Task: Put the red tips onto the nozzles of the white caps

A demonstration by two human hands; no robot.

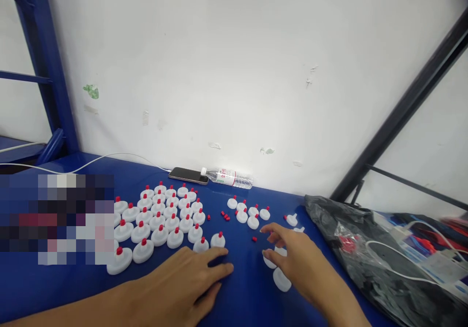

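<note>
My left hand (188,276) is open, palm down over the blue table, its fingers stretched toward the middle. Just beyond its fingertips stands a white round lid with a red-tipped spout (218,240); another red-tipped lid (201,244) is partly covered by the hand. My right hand (298,256) hovers open, thumb and fingers apart with nothing visible between them. Beneath it lie white lids (282,280), partly hidden. A small red cap (254,239) rests on the table left of the right hand's fingers.
Many red-tipped lids (158,221) fill the left side. A smaller group (253,221) and loose red caps (225,216) lie farther back. A phone (188,175) and water bottle (234,178) lie along the wall. A dark plastic bag (365,268) covers the right side.
</note>
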